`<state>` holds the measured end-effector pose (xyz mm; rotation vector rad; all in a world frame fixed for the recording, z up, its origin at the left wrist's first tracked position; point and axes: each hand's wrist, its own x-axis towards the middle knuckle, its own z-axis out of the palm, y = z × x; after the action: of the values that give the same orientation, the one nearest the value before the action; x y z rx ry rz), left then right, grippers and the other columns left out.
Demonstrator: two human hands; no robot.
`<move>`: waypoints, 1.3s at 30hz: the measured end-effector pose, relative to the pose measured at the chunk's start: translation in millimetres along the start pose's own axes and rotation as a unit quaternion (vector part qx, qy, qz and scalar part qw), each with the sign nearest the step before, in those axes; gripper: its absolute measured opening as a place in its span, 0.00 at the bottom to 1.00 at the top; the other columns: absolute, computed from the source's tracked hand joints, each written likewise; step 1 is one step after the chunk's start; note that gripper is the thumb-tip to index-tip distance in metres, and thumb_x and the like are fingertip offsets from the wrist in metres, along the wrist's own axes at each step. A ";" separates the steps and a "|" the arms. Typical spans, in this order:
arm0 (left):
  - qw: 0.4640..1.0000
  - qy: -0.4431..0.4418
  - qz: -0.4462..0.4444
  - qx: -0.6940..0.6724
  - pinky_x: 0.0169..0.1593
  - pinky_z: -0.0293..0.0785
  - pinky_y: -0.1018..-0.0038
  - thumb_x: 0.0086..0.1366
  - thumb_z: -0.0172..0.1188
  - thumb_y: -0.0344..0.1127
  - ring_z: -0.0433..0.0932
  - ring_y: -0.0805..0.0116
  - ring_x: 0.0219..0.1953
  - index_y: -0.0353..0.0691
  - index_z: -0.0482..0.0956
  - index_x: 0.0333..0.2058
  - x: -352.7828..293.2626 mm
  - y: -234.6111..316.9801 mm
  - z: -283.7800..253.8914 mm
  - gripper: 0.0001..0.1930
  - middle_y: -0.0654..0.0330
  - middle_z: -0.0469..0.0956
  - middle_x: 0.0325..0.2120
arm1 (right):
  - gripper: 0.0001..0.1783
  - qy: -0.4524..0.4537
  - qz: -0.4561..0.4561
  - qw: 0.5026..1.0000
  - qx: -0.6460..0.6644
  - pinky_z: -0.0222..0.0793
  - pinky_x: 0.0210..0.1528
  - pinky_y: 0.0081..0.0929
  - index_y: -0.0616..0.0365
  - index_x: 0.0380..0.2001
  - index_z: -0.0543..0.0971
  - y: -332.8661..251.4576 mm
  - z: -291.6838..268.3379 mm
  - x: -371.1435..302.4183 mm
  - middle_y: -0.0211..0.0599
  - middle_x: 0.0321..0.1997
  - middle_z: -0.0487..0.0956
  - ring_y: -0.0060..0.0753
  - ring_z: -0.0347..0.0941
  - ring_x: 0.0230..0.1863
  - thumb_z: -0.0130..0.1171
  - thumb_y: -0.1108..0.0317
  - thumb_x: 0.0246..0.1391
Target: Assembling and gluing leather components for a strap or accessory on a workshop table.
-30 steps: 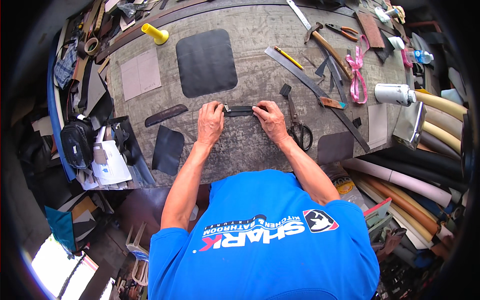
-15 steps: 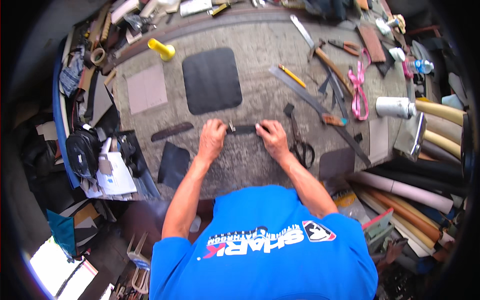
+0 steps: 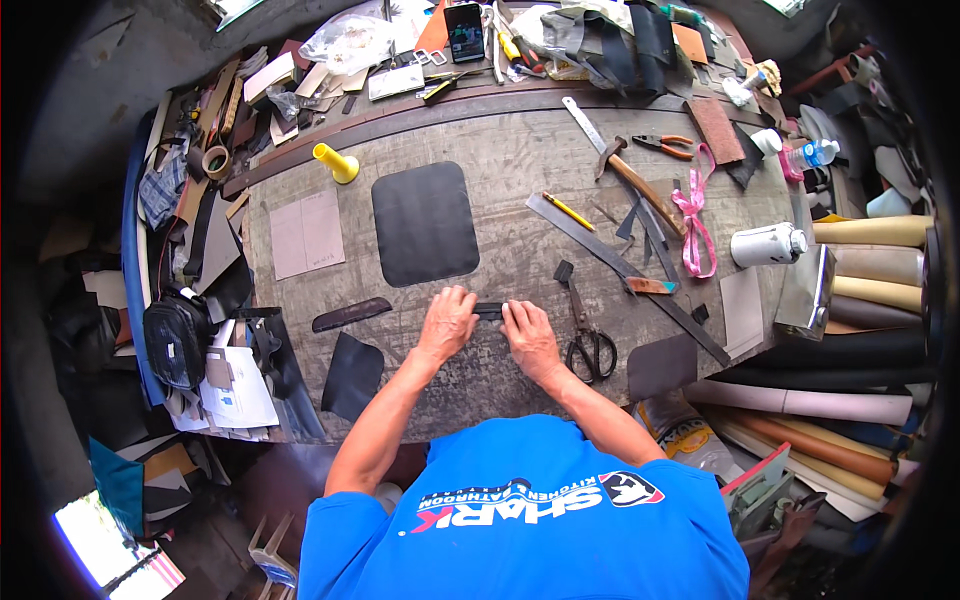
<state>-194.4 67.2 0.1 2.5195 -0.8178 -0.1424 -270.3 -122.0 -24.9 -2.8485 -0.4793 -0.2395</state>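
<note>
A short black strip, probably leather (image 3: 488, 310), lies between my two hands near the front middle of the worktable. My left hand (image 3: 449, 322) is closed over its left end. My right hand (image 3: 530, 335) pinches the other end, its thumb pressed against the strip. Straight beyond it is a black rounded-corner panel (image 3: 426, 222). Scissors (image 3: 588, 342) rest just right of my right hand. To the left of my left hand are a narrow dark curved piece (image 3: 352, 314) and a black offcut (image 3: 353, 376).
A hammer (image 3: 650, 190), pliers (image 3: 664, 147), pink ribbon (image 3: 692, 215), yellow pencil (image 3: 569, 212) and white canister (image 3: 767, 244) are on the right. A yellow cone-shaped holder (image 3: 337, 163) stands far left, beside a pinkish sheet (image 3: 307, 235). Material rolls (image 3: 870, 232) stack beyond the right edge.
My hands have drawn closer together, so less of the strip shows. A small metal piece seen on it beside my left hand is now hidden. The view has tilted up.
</note>
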 end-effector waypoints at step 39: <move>0.723 0.243 -0.400 -0.507 0.30 0.81 0.76 0.65 0.58 0.29 0.78 0.74 0.28 0.34 0.76 0.36 -19.3 0.2 8.5 0.05 0.61 0.77 0.28 | 0.13 -0.130 0.174 0.876 0.430 0.70 0.42 0.40 0.61 0.42 0.78 12.7 -20.3 18.7 0.46 0.34 0.76 0.49 0.75 0.39 0.58 0.67 0.54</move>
<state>-212.3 74.6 -8.2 1.5099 0.5308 -0.1383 -251.0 -133.4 -4.4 -2.0195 -0.0595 0.3527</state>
